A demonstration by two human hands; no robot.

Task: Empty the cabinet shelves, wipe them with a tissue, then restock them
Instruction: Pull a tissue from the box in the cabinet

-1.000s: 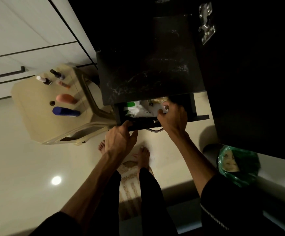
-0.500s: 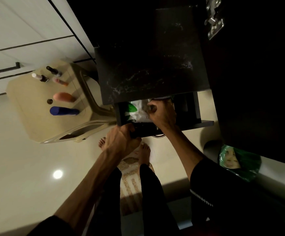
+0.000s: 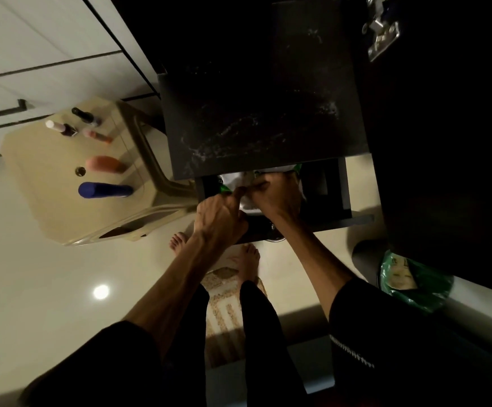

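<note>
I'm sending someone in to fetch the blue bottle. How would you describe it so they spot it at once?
Look left of the dark cabinet for the beige plastic stool on the pale floor. Several small bottles stand on its seat; the blue bottle is the one nearest the stool's front edge, next to a peach-coloured bottle. It is the only deep blue one there.

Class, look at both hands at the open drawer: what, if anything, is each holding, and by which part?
Both the right hand and the left hand meet on the white-and-green packet in the drawer, apparently pinching its near edge; the exact hold is too dim to confirm.
</note>
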